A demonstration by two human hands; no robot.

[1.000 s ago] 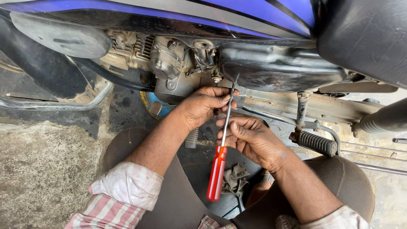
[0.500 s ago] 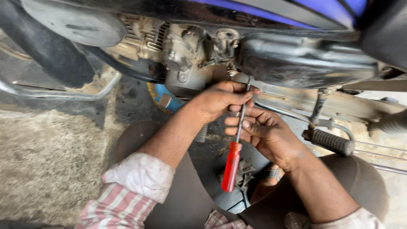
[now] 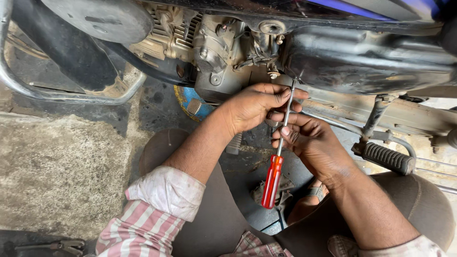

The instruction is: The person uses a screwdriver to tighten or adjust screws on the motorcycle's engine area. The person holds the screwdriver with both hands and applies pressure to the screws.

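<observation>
Screwdriver (image 3: 280,152): long thin steel shaft, translucent red-orange handle. Stands nearly upright, handle hanging low between the person's knees, tip raised to the underside of the motorcycle engine (image 3: 214,43), just below the carburettor area. Whether the tip is seated on a screw cannot be told.

Left hand (image 3: 254,105): fingers curled together round the upper shaft, near the tip, fingertips touching the steel.

Right hand (image 3: 312,143): just below and beside the left; fingers pinched on the middle of the shaft, thumb side pressing it. The handle itself is ungripped, hanging free under this hand.

Sleeve (image 3: 157,209): rolled white cuff over pink-and-white striped cloth, on the left forearm.

Footrest (image 3: 388,159): ribbed black rubber peg on a metal bracket, right of the right hand, apart from it.

Crash guard (image 3: 57,93): curved chromed tube, far left, near the floor.

Blue round container (image 3: 193,107): partly hidden beneath the engine, behind the left wrist.

Floor (image 3: 57,162): rough concrete, oil-darkened under the machine.

Pliers-like tool (image 3: 52,247): lying on the floor at lower left, well apart from both hands.
</observation>
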